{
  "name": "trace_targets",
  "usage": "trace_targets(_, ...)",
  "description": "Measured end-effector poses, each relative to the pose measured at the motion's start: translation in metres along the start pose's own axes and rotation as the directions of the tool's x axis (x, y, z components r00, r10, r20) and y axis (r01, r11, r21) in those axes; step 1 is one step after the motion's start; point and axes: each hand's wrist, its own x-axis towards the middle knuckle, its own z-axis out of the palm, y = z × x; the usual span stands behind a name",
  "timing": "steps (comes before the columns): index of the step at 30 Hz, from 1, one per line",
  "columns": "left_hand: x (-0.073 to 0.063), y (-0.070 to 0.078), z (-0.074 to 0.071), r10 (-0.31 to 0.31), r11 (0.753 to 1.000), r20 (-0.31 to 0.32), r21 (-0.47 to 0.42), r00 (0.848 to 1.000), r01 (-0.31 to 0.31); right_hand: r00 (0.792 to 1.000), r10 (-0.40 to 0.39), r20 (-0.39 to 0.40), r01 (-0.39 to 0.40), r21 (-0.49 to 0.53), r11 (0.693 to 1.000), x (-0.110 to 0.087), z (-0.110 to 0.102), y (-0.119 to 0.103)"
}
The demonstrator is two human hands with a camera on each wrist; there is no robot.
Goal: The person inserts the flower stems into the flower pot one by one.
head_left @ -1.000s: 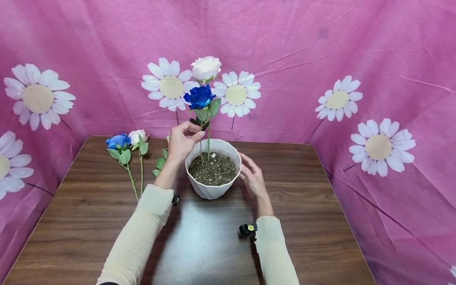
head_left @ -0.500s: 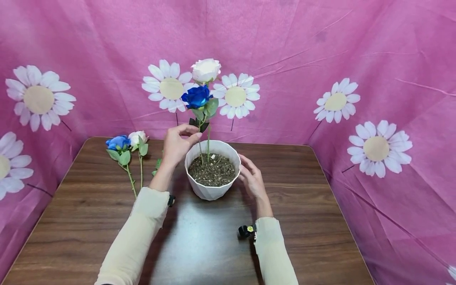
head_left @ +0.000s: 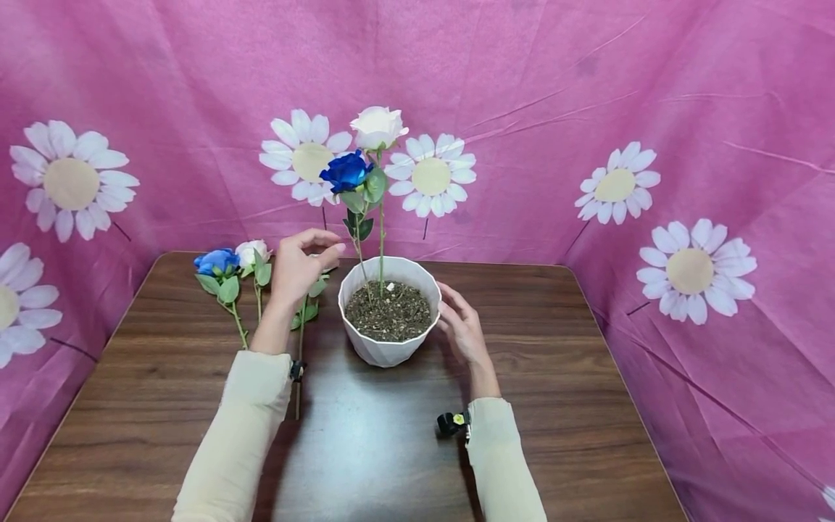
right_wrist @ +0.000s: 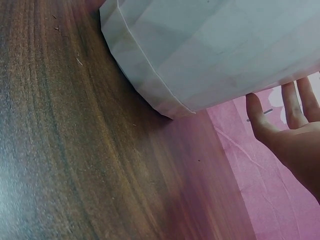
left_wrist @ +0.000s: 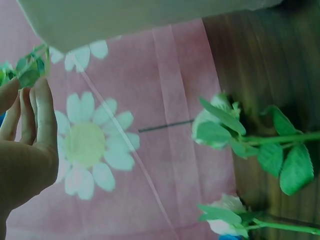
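Blue rose (head_left: 347, 172) leans, leafy; L hand (head_left: 295, 270) loose, empty; R hand (head_left: 464, 330) relaxed vs pot (head_left: 388, 351).

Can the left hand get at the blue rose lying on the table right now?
Probably yes: the left hand looks empty and fairly near, though a pale rose lies between it and the blue rose.

5 roses (head_left: 379, 128) (3 white, 2 blue) | 1 pot (head_left: 390, 351) | 2 hands (head_left: 464, 333)
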Motion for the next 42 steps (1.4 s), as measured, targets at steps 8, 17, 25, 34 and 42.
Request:
trace_targets(8, -0.001, -0.005, -0.025, -0.119, 0.981, -0.031, -0.158, 0.992, 0.112, 0.996, -0.055, 0.068, 0.054, 0.020, 0.998, 0.005, -0.018, 0.017)
trace_targets(17, -0.017, -0.030, -0.040, -0.245, 0.934, -0.077, -0.286, 0.966, 0.215, 0.998, -0.050, 0.042, 0.049, 0.003, 0.999, 0.001, -0.007, 0.003)
trace_targets(25, -0.035, -0.056, -0.052, -0.384, 0.877, -0.034, -0.327, 0.923, 0.353, 0.995, -0.073, 0.071, 0.071, 0.019, 0.997, 0.003, -0.008, 0.006)
trace_targets(34, -0.048, -0.089, -0.058, -0.520, 0.833, 0.071, -0.180, 0.851, 0.524, 0.998, -0.043, 0.056, 0.045, -0.033, 0.998, 0.003, -0.009, 0.007)
trace_targets(42, -0.052, -0.116, -0.053, -0.530, 0.848, 0.026, 0.028, 0.847, 0.530, 0.997, -0.047, 0.061, 0.047, 0.001, 0.999, 0.002, -0.006, 0.006)
